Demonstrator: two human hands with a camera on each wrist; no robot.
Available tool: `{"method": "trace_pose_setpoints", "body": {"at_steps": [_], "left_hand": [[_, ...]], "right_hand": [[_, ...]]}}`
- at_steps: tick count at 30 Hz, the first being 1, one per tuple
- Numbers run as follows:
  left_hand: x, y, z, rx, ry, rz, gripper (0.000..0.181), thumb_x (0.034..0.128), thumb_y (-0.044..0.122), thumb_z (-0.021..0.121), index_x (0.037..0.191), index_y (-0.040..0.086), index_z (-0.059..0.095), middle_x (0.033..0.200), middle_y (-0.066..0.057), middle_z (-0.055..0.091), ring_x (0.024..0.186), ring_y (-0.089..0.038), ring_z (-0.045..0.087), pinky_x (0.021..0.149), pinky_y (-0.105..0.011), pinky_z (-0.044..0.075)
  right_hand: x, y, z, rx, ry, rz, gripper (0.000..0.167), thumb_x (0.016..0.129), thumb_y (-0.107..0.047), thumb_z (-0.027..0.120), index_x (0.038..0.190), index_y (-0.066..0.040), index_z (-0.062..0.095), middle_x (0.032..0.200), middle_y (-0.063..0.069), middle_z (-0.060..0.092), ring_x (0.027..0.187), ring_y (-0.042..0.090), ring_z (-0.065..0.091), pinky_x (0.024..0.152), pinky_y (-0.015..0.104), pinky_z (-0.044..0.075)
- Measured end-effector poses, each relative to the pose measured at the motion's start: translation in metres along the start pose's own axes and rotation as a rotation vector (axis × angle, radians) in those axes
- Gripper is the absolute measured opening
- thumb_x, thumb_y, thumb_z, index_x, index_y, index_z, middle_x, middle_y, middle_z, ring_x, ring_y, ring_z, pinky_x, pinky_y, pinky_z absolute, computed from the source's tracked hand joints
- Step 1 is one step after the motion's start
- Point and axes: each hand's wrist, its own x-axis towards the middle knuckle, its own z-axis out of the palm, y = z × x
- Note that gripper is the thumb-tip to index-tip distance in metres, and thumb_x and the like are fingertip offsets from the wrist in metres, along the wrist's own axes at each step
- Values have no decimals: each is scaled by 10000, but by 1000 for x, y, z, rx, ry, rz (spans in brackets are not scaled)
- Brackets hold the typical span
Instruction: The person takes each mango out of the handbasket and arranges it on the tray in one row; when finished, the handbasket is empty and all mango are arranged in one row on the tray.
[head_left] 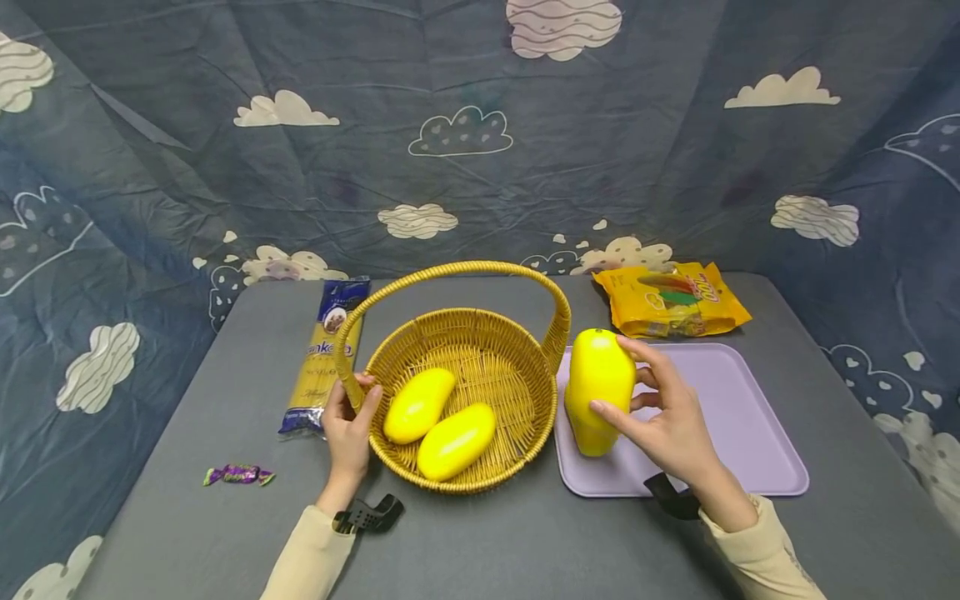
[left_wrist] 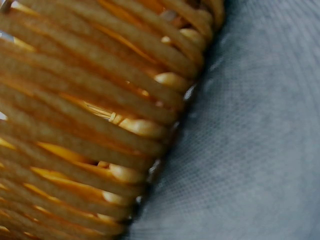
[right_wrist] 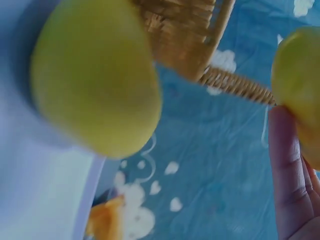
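My left hand (head_left: 349,437) grips the left rim of a round wicker basket (head_left: 465,329), near the foot of its tall handle. Two yellow mangoes lie side by side inside, one (head_left: 420,406) to the left and another (head_left: 457,442) nearer me. Over the left part of a lilac tray (head_left: 757,442), my right hand (head_left: 671,421) holds a mango (head_left: 600,364) between thumb and fingers. Below it, partly hidden, another mango (head_left: 592,440) rests on the tray; the right wrist view shows this mango (right_wrist: 95,80) apart from the held mango (right_wrist: 302,90). Basket weave (left_wrist: 90,110) fills much of the left wrist view.
A blue and yellow pasta packet (head_left: 322,367) lies left of the basket, partly behind my left hand. Nearer me on the left is a purple wrapped candy (head_left: 240,475). A yellow packet (head_left: 671,300) sits behind the tray, by the cloud-patterned cloth backdrop (head_left: 465,192).
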Motion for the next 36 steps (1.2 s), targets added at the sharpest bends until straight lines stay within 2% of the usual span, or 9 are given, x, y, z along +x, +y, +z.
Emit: {"method": "trace_pose_setpoints", "body": {"at_steps": [8,13,20,26,31,36], "left_hand": [[0,-2,-2,3,-3,-7,173,860,-140,572,994,-192,475,981,-140,586,955,-216,545,839,-250,432],[-1,-3,-4,0,-2,-3,169,856,-144,572,995,-184,485,982,-153,584,953,-225,539,833,-247,427],[0,-2,-2,-1,-10,-4,163,861,-129,577,991,-175,490,992,-205,572,963,-242,534,841,-250,423],[-1,-1,-2,0,-10,-5,163,863,-128,574,991,-176,485,992,-182,575,964,-229,535,845,-247,423],[-1,-1,-2,-1,-8,-13,163,861,-135,572,989,-177,480,989,-181,571,967,-220,536,848,-247,424],[-1,0,-1,2,-10,-17,165,865,-128,574,995,-169,482,993,-167,571,976,-212,535,857,-251,420]], "right_hand": [[-4,26,-17,-112,70,151,844,708,-4,814,1424,-193,409,1215,75,522,773,102,521,592,156,460],[-5,42,-25,-168,50,284,775,789,-146,782,1442,-236,374,1212,134,511,812,200,502,590,185,446],[-10,56,-32,-212,-58,417,731,850,-308,720,1453,-141,343,1275,205,465,884,320,492,686,391,420],[-10,63,-35,-253,-199,530,785,858,-433,677,1472,-121,299,1256,271,468,920,369,503,667,395,459],[-11,66,-33,-241,-293,574,804,852,-462,672,1466,-105,294,1258,297,460,1004,415,489,714,471,477],[-11,67,-32,-235,-362,604,796,858,-469,661,1456,-82,303,1260,295,466,1031,414,488,723,473,466]]}}
